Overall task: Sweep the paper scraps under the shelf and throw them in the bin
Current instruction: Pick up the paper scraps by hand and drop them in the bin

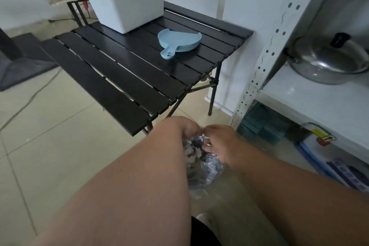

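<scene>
Between both hands: a crinkled clear plastic bag of paper scraps.
Both grip its mouth; binning seems next, needing a carry.

No text can be read; the yellow-and-red label under the shelf is too blurred.

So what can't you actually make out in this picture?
- Head view: the clear bag of paper scraps is blurred and partly behind both hands: left, right.
- White bin: top cut off by the frame, contents unclear.
- Floor under the shelf: hidden by stored boxes.
</scene>
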A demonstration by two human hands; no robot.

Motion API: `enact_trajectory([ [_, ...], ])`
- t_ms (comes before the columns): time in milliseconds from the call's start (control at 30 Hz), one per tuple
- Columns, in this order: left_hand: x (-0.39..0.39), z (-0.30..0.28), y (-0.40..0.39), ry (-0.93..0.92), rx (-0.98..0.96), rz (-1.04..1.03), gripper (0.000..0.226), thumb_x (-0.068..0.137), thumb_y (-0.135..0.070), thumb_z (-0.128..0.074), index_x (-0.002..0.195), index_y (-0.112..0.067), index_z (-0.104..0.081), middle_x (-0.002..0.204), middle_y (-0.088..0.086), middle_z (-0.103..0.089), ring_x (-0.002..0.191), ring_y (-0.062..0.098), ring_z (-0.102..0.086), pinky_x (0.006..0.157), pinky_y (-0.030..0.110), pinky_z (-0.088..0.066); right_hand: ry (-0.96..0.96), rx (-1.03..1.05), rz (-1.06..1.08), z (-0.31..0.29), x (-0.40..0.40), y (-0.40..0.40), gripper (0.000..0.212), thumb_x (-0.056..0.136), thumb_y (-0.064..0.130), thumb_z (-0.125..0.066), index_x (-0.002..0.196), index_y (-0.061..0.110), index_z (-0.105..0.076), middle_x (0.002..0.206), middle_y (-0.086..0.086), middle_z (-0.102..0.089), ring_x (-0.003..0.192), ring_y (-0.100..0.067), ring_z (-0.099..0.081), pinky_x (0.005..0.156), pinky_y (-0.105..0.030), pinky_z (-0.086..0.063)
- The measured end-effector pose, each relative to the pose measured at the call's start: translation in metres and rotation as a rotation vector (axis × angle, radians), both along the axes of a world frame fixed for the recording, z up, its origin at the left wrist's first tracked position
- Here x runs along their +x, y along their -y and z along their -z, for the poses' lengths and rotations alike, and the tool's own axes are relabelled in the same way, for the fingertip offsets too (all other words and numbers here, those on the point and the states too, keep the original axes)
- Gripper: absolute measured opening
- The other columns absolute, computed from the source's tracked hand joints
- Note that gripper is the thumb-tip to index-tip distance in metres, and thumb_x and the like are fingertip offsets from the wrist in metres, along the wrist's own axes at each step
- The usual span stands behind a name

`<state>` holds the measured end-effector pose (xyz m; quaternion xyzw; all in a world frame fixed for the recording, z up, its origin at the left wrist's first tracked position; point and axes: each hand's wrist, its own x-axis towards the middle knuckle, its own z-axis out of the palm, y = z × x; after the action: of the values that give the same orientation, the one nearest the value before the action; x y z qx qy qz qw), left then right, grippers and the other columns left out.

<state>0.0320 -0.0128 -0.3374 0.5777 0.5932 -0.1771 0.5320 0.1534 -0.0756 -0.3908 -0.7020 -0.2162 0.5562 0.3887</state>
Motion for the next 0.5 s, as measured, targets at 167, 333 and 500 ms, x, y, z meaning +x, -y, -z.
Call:
enact_trajectory([
  [167,0.005,-0.013,0.003,-0.004,0.059,0.109,0.042,0.112,-0.024,-0.047,0.152,-0.011,-0.051,0.147,0.02,-0.057,0.131,0.04,-0.06,0.113,0.054,-0.049,-0.066,0.047,0.044,-0.012,0.012,0.014,0.006,0.086,0.008,-0.074,0.089,0.013,-0.074,0.104,-0.018,-0.072,0.096,-0.029,-0.071,0.081,-0.038,-0.063],
  [333,0.046,-0.031,0.012,0.093,0.156,0.009,0.041,0.103,-0.031,-0.061,0.141,-0.015,-0.062,0.138,0.011,-0.062,0.11,0.031,-0.069,0.099,0.05,-0.06,-0.023,0.137,0.089,-0.033,0.049,0.038,0.011,0.091,0.006,-0.068,0.102,0.008,-0.071,0.106,-0.024,-0.069,0.1,-0.037,-0.071,0.078,-0.037,-0.063],
  [500,0.128,-0.066,0.05,0.276,0.288,0.065,0.026,0.098,-0.024,-0.07,0.121,-0.014,-0.072,0.125,0.012,-0.07,0.104,0.021,-0.069,0.095,0.048,-0.063,0.029,0.18,0.174,-0.058,0.114,0.085,0.01,0.094,0.011,-0.064,0.093,0.004,-0.071,0.092,-0.021,-0.065,0.083,-0.028,-0.062,0.084,-0.037,-0.06],
])
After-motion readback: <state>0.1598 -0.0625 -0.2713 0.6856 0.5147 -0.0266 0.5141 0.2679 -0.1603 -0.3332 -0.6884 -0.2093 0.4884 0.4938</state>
